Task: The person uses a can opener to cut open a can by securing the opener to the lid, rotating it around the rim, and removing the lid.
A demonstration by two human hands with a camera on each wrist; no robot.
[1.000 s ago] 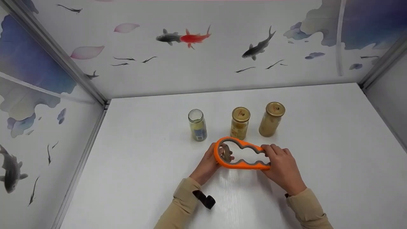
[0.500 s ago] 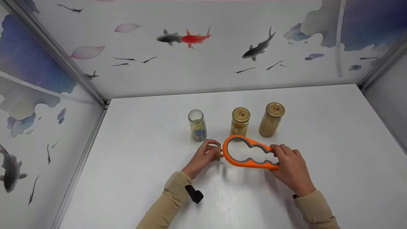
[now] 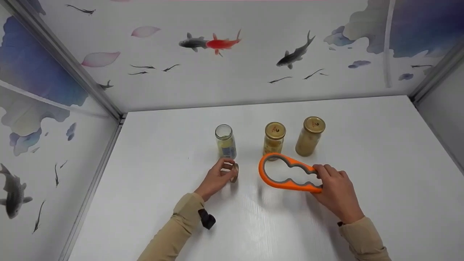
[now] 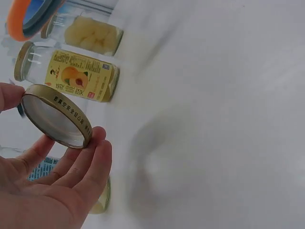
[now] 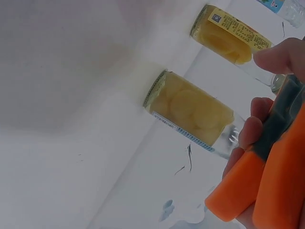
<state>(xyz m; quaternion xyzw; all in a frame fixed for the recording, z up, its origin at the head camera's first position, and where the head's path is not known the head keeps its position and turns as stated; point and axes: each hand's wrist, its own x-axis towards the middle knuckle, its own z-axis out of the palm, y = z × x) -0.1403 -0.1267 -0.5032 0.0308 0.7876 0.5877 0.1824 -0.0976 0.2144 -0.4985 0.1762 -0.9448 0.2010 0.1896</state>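
Observation:
My left hand (image 3: 215, 179) pinches a gold jar lid (image 4: 62, 114) by its rim, the lid standing on edge with its pale inside showing in the left wrist view. Just beyond that hand stands an uncovered glass jar (image 3: 224, 139) with a blue label. The handles of an orange jar opener (image 3: 286, 186), lined with grey wavy grips, are gripped in my right hand (image 3: 337, 190). Its loop surrounds nothing and overlaps the foot of a gold-lidded jar (image 3: 274, 137) with a yellow peach label. Farther right is another gold-lidded jar (image 3: 310, 137), with pale fruit inside.
The white table (image 3: 152, 159) meets a back wall (image 3: 250, 72) printed with fish and petals. A similar side panel (image 3: 43, 145) with a metal frame rises on the left. The jars stand in a row across the table's middle.
My left hand has drawn the lid out from inside the opener's loop and carried it left, near the uncovered jar. My right hand has shifted slightly right with the opener. The jars have stayed put.

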